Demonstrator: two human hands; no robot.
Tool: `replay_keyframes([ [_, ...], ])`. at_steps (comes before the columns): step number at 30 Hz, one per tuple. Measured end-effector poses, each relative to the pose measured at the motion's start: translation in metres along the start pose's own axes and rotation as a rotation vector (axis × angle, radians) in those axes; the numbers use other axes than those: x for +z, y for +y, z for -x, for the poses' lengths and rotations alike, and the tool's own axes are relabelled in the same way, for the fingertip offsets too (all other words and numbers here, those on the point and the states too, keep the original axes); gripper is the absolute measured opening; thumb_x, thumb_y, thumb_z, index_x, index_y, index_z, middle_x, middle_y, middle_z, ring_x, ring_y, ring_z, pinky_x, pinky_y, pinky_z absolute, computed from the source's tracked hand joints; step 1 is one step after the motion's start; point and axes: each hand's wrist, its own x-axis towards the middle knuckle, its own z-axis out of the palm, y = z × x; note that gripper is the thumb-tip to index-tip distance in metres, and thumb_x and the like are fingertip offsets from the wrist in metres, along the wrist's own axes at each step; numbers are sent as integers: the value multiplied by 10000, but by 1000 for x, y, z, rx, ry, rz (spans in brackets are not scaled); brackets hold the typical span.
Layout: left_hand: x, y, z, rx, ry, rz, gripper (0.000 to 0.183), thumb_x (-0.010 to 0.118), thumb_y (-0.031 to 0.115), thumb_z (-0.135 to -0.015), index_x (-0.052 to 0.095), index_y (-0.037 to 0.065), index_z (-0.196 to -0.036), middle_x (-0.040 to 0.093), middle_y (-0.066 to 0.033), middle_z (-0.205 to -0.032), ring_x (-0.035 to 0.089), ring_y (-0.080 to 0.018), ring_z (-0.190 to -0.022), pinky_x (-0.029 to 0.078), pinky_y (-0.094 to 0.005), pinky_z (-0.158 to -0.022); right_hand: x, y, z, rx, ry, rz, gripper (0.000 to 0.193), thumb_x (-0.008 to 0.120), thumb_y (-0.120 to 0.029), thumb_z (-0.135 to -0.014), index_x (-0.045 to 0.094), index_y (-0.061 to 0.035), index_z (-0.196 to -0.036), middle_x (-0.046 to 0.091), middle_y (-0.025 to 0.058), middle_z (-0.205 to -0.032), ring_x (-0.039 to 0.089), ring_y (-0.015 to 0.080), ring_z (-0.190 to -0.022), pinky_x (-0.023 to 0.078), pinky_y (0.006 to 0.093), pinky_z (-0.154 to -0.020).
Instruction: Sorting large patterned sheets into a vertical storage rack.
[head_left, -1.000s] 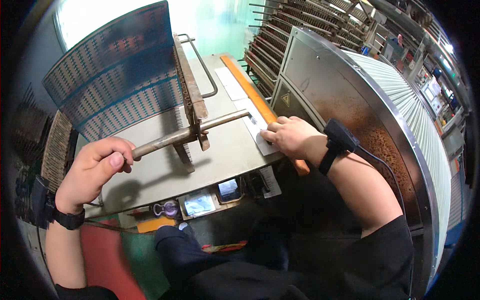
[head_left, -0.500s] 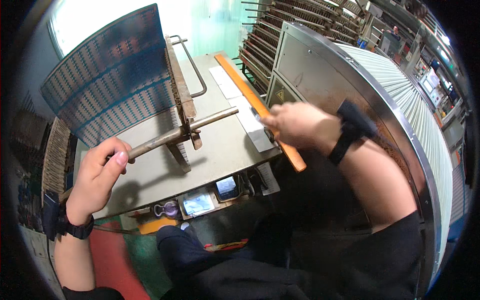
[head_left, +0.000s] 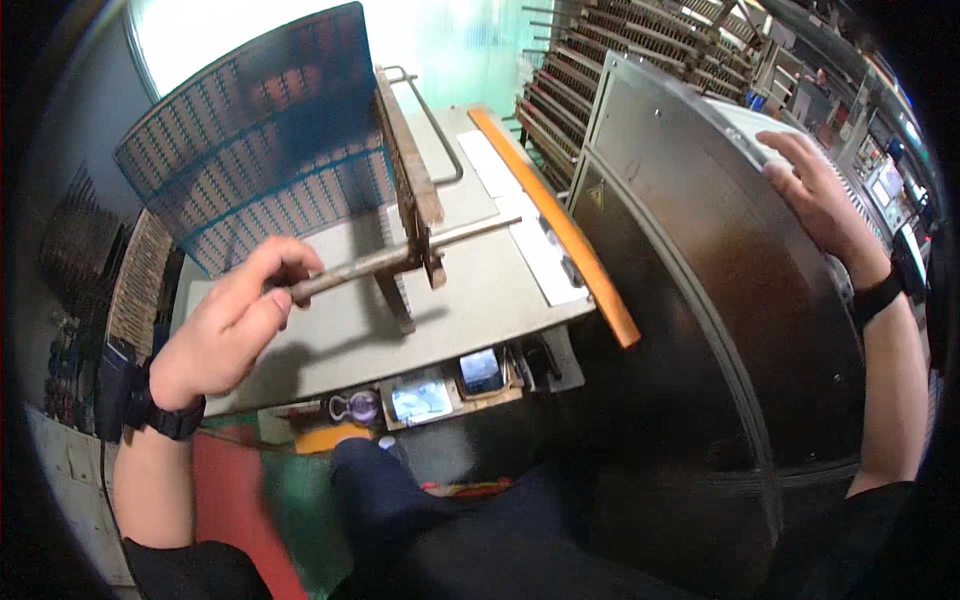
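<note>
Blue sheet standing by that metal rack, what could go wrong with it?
The blue sheet might wobble: the left hand holds a metal rod that meets the rack, so a jerk could shake it. The right hand, over by the metal cabinet, might be slow to catch it.

- The stand is on the table.
- The big sheet is left of the stand.
- The bar crosses the stand, with its left end in the left hand.
- Papers lie just left of the long strip.
- The machine is right of the table, below the right hand.
- The rack is far behind.
</note>
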Motion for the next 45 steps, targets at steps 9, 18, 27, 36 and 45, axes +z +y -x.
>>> replay_keyframes([
  [9,3,-21,20,133,339,-15,313,644,183,-1005,667,-18,-1244,683,-116,-1260,615,-210,-1188,442,-351,-1073,11,10,-23,37,-87,-101,491,492,-377,-1069,586,-8,-1379,642,205,-1340,604,328,-1260,457,404,-1085],
  [18,-22,-12,24,95,126,-369,322,602,172,-1017,654,-2,-1283,707,-141,-1205,648,-219,-1123,484,-346,-993,6,-14,-21,-14,-47,67,413,479,-312,-1066,612,5,-1294,674,225,-1228,639,364,-1166,485,445,-1018],
  [27,17,16,57,30,160,-556,455,632,363,-955,635,41,-1276,709,-215,-1132,690,-401,-1028,551,-475,-888,4,-14,-22,1,-86,-7,312,538,-250,-1002,665,-36,-1190,665,245,-1102,642,438,-1047,503,494,-949],
  [36,-27,83,110,303,-73,-567,505,683,410,-921,658,38,-1261,721,-172,-1090,722,-353,-928,587,-426,-810,-52,-76,-30,-90,-116,-9,406,626,-205,-935,604,13,-1277,638,239,-1221,619,417,-1149,494,470,-1001],
  [45,-172,-22,129,-38,865,-230,599,591,190,-975,426,73,-1539,510,-138,-1486,466,-262,-1372,356,-395,-1159,28,-207,-131,-164,34,-879,670,680,-254,-950,416,24,-1500,517,268,-1476,514,350,-1378,406,427,-1154],
])
